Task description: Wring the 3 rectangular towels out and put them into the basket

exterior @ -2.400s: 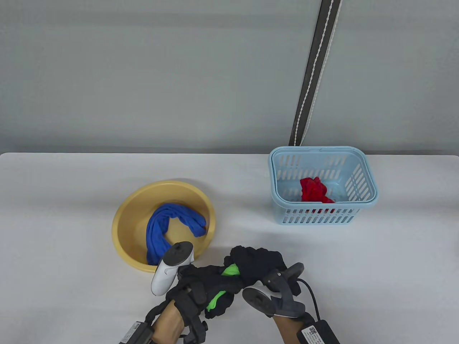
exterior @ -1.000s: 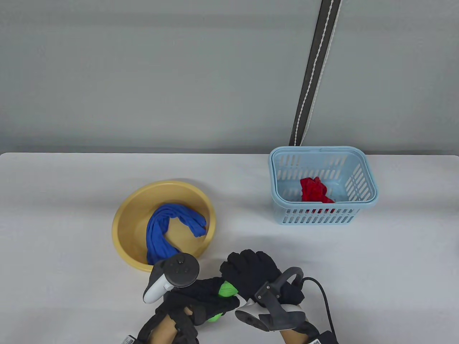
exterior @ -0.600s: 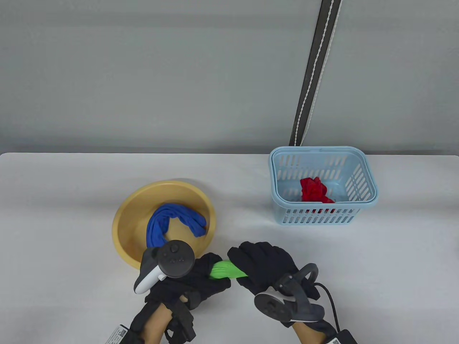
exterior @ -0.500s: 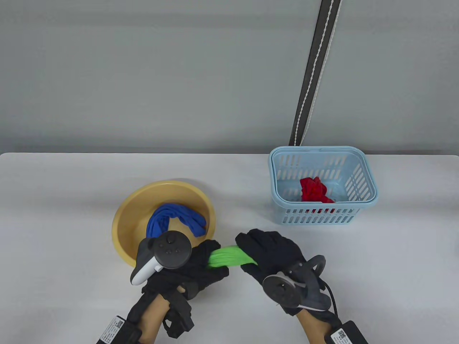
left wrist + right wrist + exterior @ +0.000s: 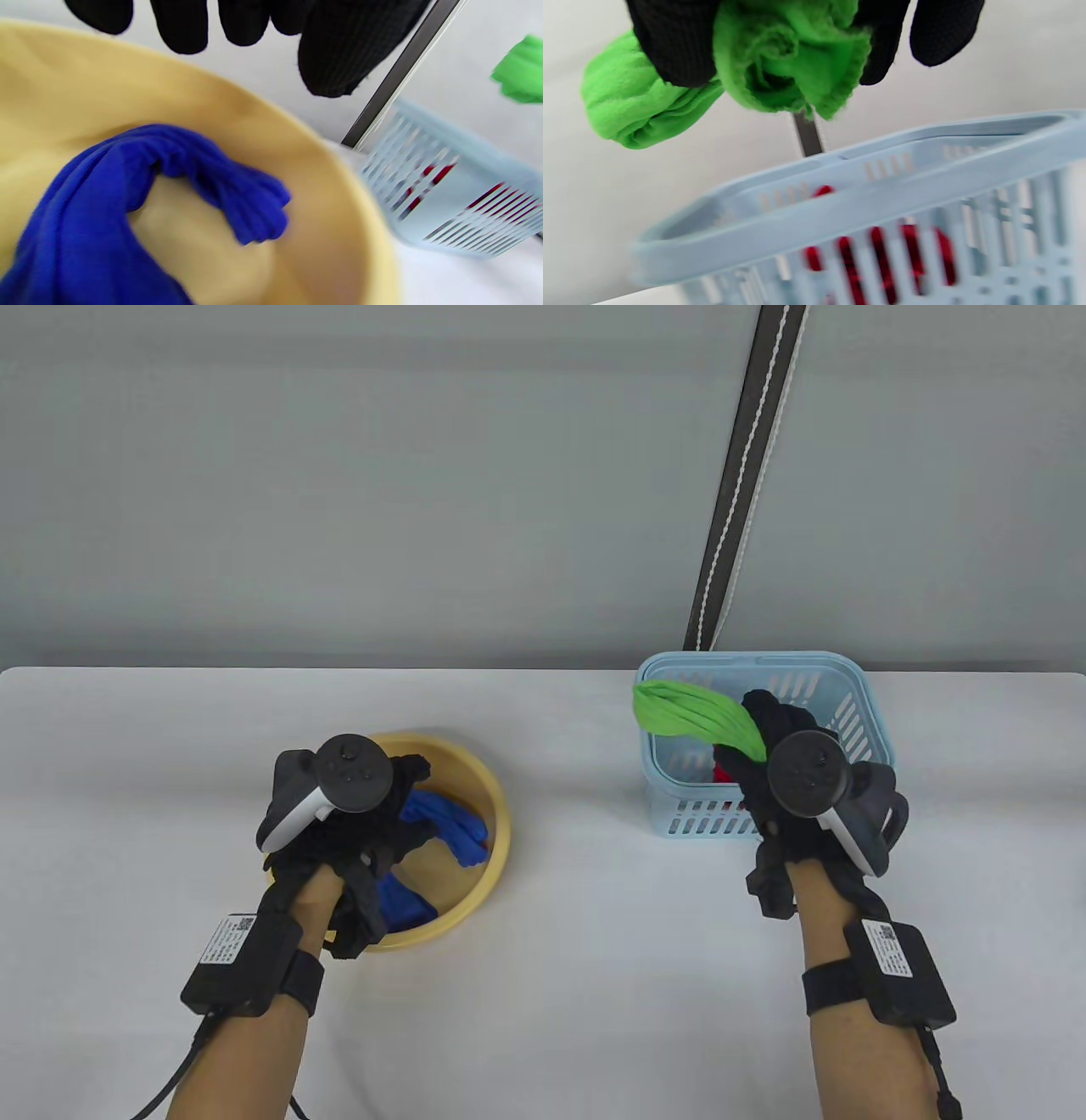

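Table view: the right hand holds the twisted green towel above the light blue basket, fingers curled round one end while the rest of the roll sticks out to the left over the basket's rim. A red towel lies on the basket floor, partly hidden by the hand. Right wrist view shows the same grip close up — gloved fingers wrapped round the bunched green cloth, the basket just below it.

The left hand hovers over the yellow basin on the white surface, its fingers hanging loose and holding nothing. A blue towel lies curved inside the basin — not touched by the fingers in the left wrist view.
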A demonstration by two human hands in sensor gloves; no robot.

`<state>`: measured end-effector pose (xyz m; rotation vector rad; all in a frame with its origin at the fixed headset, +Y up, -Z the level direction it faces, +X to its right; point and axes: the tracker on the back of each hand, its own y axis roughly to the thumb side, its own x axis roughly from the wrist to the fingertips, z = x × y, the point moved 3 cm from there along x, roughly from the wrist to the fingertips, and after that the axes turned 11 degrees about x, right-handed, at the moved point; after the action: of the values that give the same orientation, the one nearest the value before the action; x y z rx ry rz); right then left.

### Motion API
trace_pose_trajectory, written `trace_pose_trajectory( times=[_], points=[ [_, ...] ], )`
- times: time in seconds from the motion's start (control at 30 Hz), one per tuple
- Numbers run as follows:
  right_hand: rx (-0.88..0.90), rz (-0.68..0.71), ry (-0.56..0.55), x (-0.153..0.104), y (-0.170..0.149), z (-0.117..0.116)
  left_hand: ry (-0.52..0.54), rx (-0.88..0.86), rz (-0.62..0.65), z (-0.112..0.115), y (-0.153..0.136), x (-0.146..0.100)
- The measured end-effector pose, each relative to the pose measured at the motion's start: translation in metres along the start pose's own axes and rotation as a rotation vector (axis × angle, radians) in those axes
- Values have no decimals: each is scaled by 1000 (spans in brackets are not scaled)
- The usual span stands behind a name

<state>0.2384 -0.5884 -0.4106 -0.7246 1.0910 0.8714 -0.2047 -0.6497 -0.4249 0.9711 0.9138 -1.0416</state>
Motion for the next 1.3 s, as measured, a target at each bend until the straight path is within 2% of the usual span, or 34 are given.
trace_pose_trajectory(
  times=[0.07, 0.13, 0.2, 0.37, 0.53, 0.73, 1.0, 1.17, 1.3],
  points=[
    [-68, -64, 16, 8, -14, -4, -83, 54, -9, 14, 0, 16],
    [-90, -73, 55, 12, -22, -9, -201, 128, -23, 32, 4, 32],
    [-89, -52, 48, 12, -22, -10, -256, 191, -23, 43, 9, 44],
    [-81, 62, 89, -2, -7, -10, -320, 337, -27, 66, 21, 73],
    [-33, 182, 124, -29, 24, -8, -363, 428, -51, 76, 23, 88],
    [0, 304, 161, -67, 59, -22, -391, 434, -72, 88, 17, 95],
    [65, 438, 230, -127, 87, -72, -347, 525, -117, 99, 10, 98],
    [43, 482, 239, -146, 93, -103, -307, 532, -166, 96, 4, 96],
    [5, 503, 249, -151, 91, -111, -282, 565, -191, 94, 0, 93]
  ],
)
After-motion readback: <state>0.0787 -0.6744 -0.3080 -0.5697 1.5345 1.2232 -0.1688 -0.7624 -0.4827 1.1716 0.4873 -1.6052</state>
